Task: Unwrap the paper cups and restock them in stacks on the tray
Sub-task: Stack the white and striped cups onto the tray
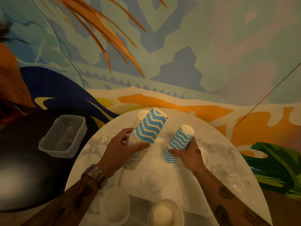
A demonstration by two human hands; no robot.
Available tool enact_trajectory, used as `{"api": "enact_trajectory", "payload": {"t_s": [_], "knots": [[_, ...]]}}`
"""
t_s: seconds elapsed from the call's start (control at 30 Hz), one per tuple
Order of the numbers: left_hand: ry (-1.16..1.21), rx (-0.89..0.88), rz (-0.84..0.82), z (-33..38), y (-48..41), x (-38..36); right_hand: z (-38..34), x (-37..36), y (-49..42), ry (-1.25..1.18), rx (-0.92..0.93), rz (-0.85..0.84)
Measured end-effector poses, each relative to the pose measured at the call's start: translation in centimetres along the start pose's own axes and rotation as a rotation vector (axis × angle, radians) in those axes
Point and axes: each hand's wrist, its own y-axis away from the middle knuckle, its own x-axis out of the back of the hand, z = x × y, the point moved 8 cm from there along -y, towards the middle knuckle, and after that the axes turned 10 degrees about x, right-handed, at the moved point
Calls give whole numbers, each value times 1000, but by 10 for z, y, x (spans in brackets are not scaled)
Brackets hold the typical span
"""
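A tall stack of blue-and-white zigzag paper cups (146, 132) stands upside down, leaning away from me, over the white tray (162, 181). My left hand (120, 149) grips it around its lower rims. A shorter stack of the same cups (177, 142) stands upside down to its right on the tray, and my right hand (190, 154) holds it near the base between thumb and fingers. The tray lies on a round white marble table (228, 160).
A clear plastic box (63, 136) sits on a dark round table at the left. A white bowl (164, 212) stands at the tray's near edge, and another white cup (142, 114) shows behind the tall stack. A colourful patterned carpet surrounds the tables.
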Motion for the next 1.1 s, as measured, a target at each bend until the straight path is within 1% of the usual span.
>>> {"api": "enact_trajectory", "payload": {"t_s": [0.27,0.4,0.5,0.57,0.63,0.67,0.7,0.73,0.8,0.83,0.87,0.93,1.0,1.1], "knots": [[48,-11,-43,2,3,-1,43,-29,12,164,-77,-76],[42,-7,-42,0,4,1,49,-30,14,208,-117,-154],[52,-24,-43,2,7,-2,36,-16,14,220,-112,-115],[68,-34,-53,5,10,-7,8,1,15,172,-61,-10],[74,-42,-67,9,11,-15,-29,19,18,63,37,116],[72,-52,-73,11,12,-19,-47,25,20,-10,73,150],[64,-63,-78,14,13,-23,-62,28,22,-87,94,140],[49,-75,-76,17,14,-28,-77,24,25,-166,95,77],[-4,-110,-41,25,16,-36,-99,7,38,-323,53,-136],[-56,-141,-1,29,17,-39,-106,0,46,-366,31,-219],[-122,-188,51,34,19,-41,-110,-5,52,-385,15,-257],[-259,-306,171,46,27,-45,-109,-9,60,-408,-8,-217],[-388,-422,238,58,37,-52,-106,-9,64,-438,-31,-119],[-486,-504,183,60,38,-66,-103,-4,66,-459,-23,9]]}}
